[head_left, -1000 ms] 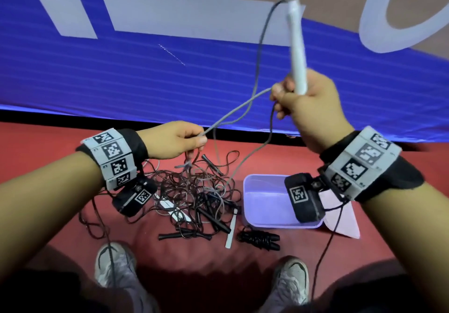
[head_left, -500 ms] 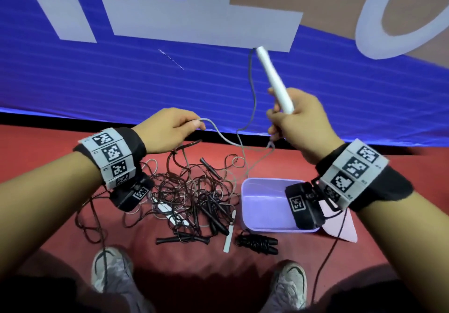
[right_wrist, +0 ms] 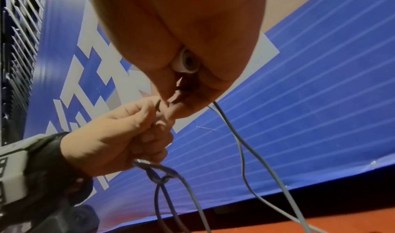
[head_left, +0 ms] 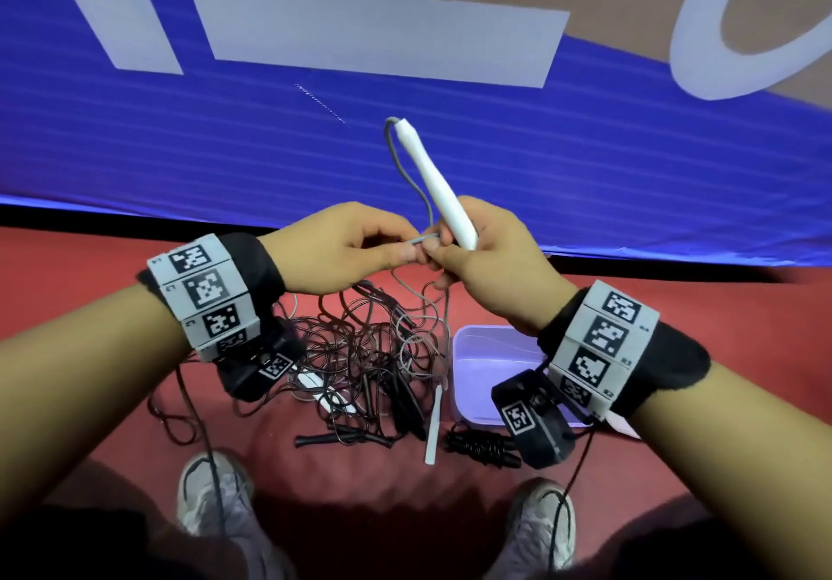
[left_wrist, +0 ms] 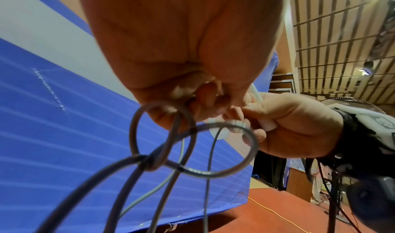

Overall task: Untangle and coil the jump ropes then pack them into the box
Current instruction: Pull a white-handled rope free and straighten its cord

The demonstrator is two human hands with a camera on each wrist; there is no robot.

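Between both hands' grip, grey cord (head_left: 422,241)

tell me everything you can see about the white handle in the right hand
The slim white plastic jump-rope handle is smooth and tapered, narrowing to its far tip, where a thin grey cord exits and loops back down toward the hands. It points up and away, tilted left. The right hand grips its lower end; the hollow round butt shows beneath the palm in the right wrist view. The left hand pinches the cord beside it.

Both hands are up and touching: the left hand (head_left: 346,248) pinches with curled fingers, the right hand (head_left: 490,264) makes a fist.
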